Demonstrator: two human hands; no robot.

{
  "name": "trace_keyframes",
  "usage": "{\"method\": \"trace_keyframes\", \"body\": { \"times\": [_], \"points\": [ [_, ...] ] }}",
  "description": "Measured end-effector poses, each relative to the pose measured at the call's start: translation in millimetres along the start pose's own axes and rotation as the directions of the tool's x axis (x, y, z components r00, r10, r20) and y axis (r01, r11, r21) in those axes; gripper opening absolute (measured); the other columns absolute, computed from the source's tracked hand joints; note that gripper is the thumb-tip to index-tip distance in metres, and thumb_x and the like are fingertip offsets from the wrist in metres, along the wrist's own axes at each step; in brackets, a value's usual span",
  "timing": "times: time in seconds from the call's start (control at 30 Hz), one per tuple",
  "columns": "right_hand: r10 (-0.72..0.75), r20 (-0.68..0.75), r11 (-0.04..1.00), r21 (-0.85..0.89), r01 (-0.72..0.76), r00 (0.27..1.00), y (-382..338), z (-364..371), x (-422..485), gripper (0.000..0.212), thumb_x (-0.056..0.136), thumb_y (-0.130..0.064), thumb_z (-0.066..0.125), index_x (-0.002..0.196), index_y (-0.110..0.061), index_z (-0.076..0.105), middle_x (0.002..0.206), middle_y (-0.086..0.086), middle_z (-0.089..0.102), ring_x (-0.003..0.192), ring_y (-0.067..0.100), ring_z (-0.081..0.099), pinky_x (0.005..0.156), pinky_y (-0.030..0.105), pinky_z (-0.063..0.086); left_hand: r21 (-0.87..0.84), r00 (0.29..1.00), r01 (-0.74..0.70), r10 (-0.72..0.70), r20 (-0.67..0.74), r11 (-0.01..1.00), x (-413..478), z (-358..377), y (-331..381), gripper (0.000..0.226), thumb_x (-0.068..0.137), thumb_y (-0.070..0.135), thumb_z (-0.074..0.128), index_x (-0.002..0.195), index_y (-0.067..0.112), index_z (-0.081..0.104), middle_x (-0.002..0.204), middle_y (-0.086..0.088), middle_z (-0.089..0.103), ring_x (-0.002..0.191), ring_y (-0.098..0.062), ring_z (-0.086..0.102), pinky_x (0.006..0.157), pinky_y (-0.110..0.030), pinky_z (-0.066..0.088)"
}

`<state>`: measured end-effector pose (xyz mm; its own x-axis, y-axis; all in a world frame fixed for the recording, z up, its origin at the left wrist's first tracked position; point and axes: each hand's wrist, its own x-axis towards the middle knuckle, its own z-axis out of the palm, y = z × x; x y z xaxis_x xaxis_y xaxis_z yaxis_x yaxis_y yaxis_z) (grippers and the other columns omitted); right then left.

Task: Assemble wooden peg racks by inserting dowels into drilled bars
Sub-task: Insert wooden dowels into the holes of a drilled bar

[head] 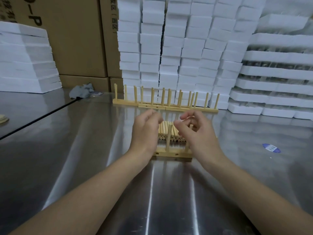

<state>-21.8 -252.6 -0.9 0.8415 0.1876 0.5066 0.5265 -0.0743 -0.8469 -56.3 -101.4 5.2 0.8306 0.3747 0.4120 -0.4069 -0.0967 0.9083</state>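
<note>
The left grip (145,128) and right grip (194,131) are hovering loosely curled, holding nothing; between them, dowels (168,141), probably light and stiff, are standing in the bar (169,154), best pinched mid-shaft.

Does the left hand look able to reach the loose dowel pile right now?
Likely yes: the left hand hovers at the left edge of the loose dowel pile, nothing between them.
</note>
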Motion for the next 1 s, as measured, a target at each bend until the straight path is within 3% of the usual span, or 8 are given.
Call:
{"method": "trace_keyframes", "body": {
  "times": [0.07,0.13,0.2,0.27,0.4,0.6,0.83,1.0],
  "points": [
    [-0.071,-0.019,0.997,0.038,0.071,0.997,-2,5,0,0.017,0.091,-0.036,0.076,0.089,-0.027,0.062,0.065,-0.009,0.055,0.063,0.013,0.055,0.059,0.028,0.052,0.010,0.999,-0.034,0.034,0.008,0.999,0,2,0,0.034,0.085,0.034,0.056,0.064,0.011,0.041,0.059,0.007,0.032,0.057,-0.011,0.030,0.056,-0.028,0.029],
    [-0.095,-0.044,0.994,0.041,0.097,0.994,-1,9,1,0.030,0.094,-0.031,0.075,0.074,-0.025,0.054,0.058,-0.010,0.045,0.055,0.011,0.044,0.054,0.019,0.043,0.007,0.997,-0.082,0.082,-0.006,0.997,1,4,-4,0.047,0.086,0.037,0.059,0.067,-0.002,0.040,0.060,-0.005,0.032,0.059,-0.014,0.032,0.055,-0.018,0.035],
    [-0.047,-0.066,0.997,0.065,0.052,0.997,-1,11,4,0.045,0.093,-0.028,0.075,0.063,-0.027,0.042,0.053,-0.012,0.036,0.049,0.010,0.034,0.052,0.015,0.039,0.033,0.994,-0.102,0.103,-0.026,0.994,4,6,-9,0.051,0.089,0.032,0.063,0.066,-0.008,0.041,0.059,-0.016,0.033,0.061,-0.019,0.035,0.069,-0.007,0.042],
    [-0.011,-0.095,0.995,0.093,0.020,0.995,1,15,6,0.053,0.091,-0.019,0.074,0.057,-0.027,0.034,0.051,-0.012,0.028,0.048,0.010,0.027,0.053,0.014,0.041,0.070,0.992,-0.116,0.119,-0.050,0.991,6,7,-14,0.051,0.093,0.020,0.067,0.059,0.002,0.034,0.052,-0.007,0.029,0.056,-0.020,0.028,0.085,-0.008,0.045],
    [0.005,-0.196,0.993,0.118,0.019,0.981,4,22,10,0.055,0.083,-0.002,0.066,0.052,-0.027,0.028,0.051,-0.009,0.024,0.050,0.011,0.021,0.047,0.014,0.032,0.163,0.983,-0.139,0.156,-0.096,0.977,10,7,-21,0.056,0.096,0.010,0.066,0.052,0.017,0.032,0.049,0.002,0.025,0.052,-0.016,0.021,0.086,-0.006,0.042],
    [-0.003,-0.251,0.995,0.095,0.028,0.968,6,26,12,0.056,0.081,0.004,0.063,0.048,-0.026,0.030,0.046,-0.011,0.026,0.046,0.005,0.022,0.055,0.007,0.043,0.195,0.982,-0.142,0.162,-0.092,0.970,10,7,-23,0.056,0.092,0.001,0.059,0.049,0.021,0.028,0.044,0.012,0.022,0.048,-0.009,0.017,0.094,-0.011,0.040],
    [0.031,-0.224,0.995,0.098,-0.009,0.974,4,24,11,0.053,0.079,0.006,0.063,0.049,-0.025,0.032,0.047,-0.007,0.028,0.047,0.010,0.024,0.050,0.007,0.039,0.157,0.990,-0.132,0.138,-0.029,0.979,7,2,-18,0.052,0.093,0.000,0.061,0.055,0.014,0.029,0.052,0.001,0.021,0.050,-0.009,0.018,0.079,0.004,0.043],
    [-0.006,-0.210,0.996,0.090,0.026,0.978,9,23,9,0.050,0.082,0.001,0.066,0.053,-0.024,0.033,0.048,-0.011,0.027,0.046,0.005,0.025,0.063,0.005,0.045,0.103,0.994,-0.051,0.041,0.102,0.993,9,-11,-12,0.054,0.104,0.028,0.066,0.063,0.006,0.038,0.057,-0.006,0.029,0.047,-0.013,0.029,0.050,-0.019,0.043]
  ]
}}
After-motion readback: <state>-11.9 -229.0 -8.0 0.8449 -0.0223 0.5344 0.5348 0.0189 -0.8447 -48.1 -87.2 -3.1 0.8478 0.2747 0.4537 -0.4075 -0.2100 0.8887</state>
